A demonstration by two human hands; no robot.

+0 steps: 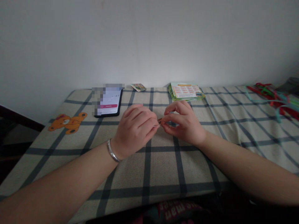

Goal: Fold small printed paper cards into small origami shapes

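Note:
Above the middle of the checked tablecloth (161, 168), my two hands meet at a small thin item (159, 120). Only a sliver of it shows, brownish with a pale edge, so its kind cannot be made out. My left hand (137, 126), with a silver bracelet (112, 151) at the wrist, is closed, its fingers curled over the item's left end. My right hand (181, 121) pinches the other end between thumb and fingertips.
A phone (109, 104) with a lit screen lies behind my left hand. Further back are a small colourful card (138, 87) and a green-edged printed packet (186, 91). An orange bear cutout (68, 122) lies left; red and teal ribbons (275, 98) lie right. A wall backs the table.

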